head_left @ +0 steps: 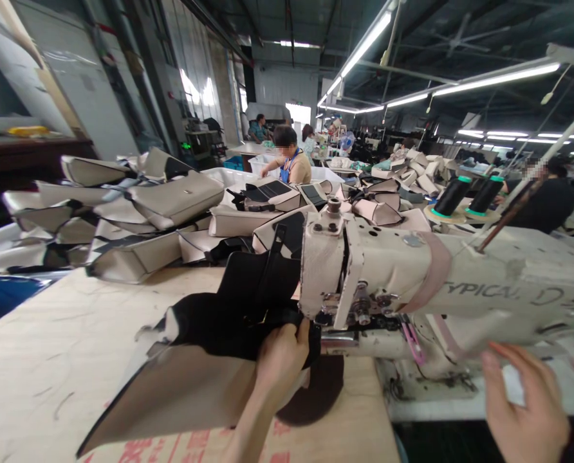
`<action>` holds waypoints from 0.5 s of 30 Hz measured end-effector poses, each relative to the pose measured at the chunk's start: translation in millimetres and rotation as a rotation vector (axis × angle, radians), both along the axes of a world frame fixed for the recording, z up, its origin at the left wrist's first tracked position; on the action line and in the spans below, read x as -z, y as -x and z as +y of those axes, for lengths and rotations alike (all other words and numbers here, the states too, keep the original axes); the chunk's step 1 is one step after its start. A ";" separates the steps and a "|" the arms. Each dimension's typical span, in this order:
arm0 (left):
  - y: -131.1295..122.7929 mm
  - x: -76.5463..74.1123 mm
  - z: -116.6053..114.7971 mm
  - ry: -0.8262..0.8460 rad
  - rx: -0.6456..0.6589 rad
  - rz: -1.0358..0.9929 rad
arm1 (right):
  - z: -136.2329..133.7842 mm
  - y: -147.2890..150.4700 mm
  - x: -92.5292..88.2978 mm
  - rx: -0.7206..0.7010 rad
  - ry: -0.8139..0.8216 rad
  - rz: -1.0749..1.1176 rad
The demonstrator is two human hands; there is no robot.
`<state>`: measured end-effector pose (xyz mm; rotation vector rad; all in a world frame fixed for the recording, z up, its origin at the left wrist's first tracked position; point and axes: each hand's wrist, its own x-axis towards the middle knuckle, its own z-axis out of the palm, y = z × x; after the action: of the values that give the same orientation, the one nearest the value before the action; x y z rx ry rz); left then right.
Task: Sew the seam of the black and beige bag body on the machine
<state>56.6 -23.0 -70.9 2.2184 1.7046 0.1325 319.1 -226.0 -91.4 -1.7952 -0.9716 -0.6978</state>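
A beige bag with a black lining and dark edges (185,386) lies tilted on the table, one end under the head of a cream sewing machine (325,276). My left hand (284,354) is closed on the black part of this bag, its fingertips close to the needle area. The needle itself is hidden. A dark flap with a strap (262,276) stands up behind the hand. Off to the right, my right hand (528,402) is held in the air in front of the machine bed, fingers apart and holding nothing.
Beige bags (171,199) are piled along the far side of the wooden tabletop (26,366). Two black thread cones (452,196) stand behind the machine arm. A pink clip-like tool (412,341) hangs at the machine. Other people (299,167) sit farther back, near white bins.
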 end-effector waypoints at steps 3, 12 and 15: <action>0.3 1.7 1.2 -0.022 -0.012 -0.043 | -30.1 -55.7 4.0 0.021 0.228 -0.257; -0.2 0.3 -0.4 -0.037 -0.033 -0.018 | -38.0 -49.4 81.4 0.048 0.229 -0.418; 0.9 -2.2 -4.1 -0.028 -0.034 0.005 | -40.7 -46.5 84.0 0.044 0.236 -0.399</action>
<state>55.8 -27.1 -68.7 2.2120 1.7547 0.1604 365.6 -266.7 -175.4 -1.9243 -1.3261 -1.0305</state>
